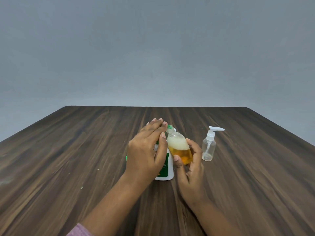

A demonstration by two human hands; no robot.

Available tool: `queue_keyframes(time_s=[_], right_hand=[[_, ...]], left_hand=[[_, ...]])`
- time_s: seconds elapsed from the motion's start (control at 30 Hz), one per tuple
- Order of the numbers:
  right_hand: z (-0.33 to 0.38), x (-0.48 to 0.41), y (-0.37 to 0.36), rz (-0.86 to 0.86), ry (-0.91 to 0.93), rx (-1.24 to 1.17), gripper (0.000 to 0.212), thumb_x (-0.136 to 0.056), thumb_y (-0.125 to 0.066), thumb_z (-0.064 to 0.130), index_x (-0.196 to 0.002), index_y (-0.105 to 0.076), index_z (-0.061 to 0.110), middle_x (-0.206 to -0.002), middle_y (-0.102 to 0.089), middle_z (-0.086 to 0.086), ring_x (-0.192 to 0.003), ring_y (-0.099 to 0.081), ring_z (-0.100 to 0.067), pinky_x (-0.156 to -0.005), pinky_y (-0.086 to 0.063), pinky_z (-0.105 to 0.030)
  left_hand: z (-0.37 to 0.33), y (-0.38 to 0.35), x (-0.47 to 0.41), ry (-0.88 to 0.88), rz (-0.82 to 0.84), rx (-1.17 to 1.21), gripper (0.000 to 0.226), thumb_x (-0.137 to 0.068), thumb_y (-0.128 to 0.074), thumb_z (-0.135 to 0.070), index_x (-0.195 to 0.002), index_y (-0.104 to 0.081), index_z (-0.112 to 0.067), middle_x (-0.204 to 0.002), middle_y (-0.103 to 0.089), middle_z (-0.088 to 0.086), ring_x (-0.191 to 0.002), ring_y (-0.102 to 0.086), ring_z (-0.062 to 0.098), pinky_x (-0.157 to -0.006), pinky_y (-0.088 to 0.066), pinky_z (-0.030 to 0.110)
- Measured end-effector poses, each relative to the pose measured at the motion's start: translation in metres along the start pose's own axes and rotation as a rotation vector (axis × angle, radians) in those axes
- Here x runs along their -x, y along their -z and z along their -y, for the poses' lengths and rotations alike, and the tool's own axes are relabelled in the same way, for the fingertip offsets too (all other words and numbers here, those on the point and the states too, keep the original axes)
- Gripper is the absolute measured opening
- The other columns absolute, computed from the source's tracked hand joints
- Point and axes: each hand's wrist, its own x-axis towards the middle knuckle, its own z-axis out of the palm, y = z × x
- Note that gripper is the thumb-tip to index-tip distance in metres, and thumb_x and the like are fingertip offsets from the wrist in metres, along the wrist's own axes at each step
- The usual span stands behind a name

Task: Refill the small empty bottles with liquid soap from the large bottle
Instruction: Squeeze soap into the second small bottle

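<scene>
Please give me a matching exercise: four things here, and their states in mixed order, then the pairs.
1. large bottle
2. small bottle with soap
3. small bottle with white pump
4. left hand

A. empty, upright on the table
B. tilted in the right hand
C. flat over the green pump
D. white, green label

Pairs: 1-D, 2-B, 3-A, 4-C

- The left hand lies palm down, its fingers straight and close together, the thumb stretched along its inner side.
- The right hand curls thumb and fingers round a small bottle, holding it tilted.
- The hands sit just beside each other.
- Both forearms reach in from the lower edge, and a pink sleeve covers the left one.
</scene>
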Motion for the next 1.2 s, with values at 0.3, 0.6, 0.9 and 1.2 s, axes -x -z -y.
queue_keyframes(time_s=[0.3,0.6,0.9,1.2], right_hand=[[-0.002,0.0,0.0,0.004,-0.007,0.0,0.042,-0.092,-0.051,0.019,-0.13,-0.039,0.006,-0.111,-0.058,0.013,-0.092,-0.063,-0.003,-0.068,-0.049,-0.008],[-0.003,0.0,0.0,0.016,-0.016,-0.004,0.044,-0.089,-0.053,0.002,-0.129,-0.037,0.011,-0.111,-0.059,0.023,-0.091,-0.063,0.001,-0.067,-0.048,-0.007],[-0.002,-0.001,0.0,0.004,0.0,0.014,0.04,-0.092,-0.055,0.006,-0.129,-0.038,0.006,-0.109,-0.06,0.001,-0.091,-0.062,0.002,-0.066,-0.048,-0.006],[-0.003,0.001,0.001,0.027,-0.001,-0.022,0.045,-0.088,-0.052,-0.002,-0.129,-0.037,0.01,-0.11,-0.059,0.026,-0.09,-0.063,0.004,-0.066,-0.049,-0.006]], left_hand=[[0.003,-0.005,0.007,0.022,-0.024,0.05,0.038,-0.093,-0.042,-0.019,-0.116,-0.067,-0.003,-0.123,-0.063,0.005,-0.123,-0.054,0.016,-0.1,-0.046,0.032],[0.0,0.004,-0.004,-0.007,0.045,-0.02,0.038,-0.093,-0.041,-0.023,-0.114,-0.068,-0.006,-0.12,-0.066,0.006,-0.12,-0.056,0.014,-0.098,-0.047,0.032],[0.005,0.0,-0.001,-0.014,0.025,-0.013,0.037,-0.093,-0.042,-0.02,-0.112,-0.069,-0.004,-0.118,-0.066,0.006,-0.119,-0.056,0.014,-0.097,-0.047,0.028],[0.001,0.005,-0.003,-0.01,0.027,-0.007,0.037,-0.093,-0.042,-0.022,-0.113,-0.069,-0.006,-0.119,-0.066,0.005,-0.12,-0.057,0.015,-0.096,-0.047,0.029]])
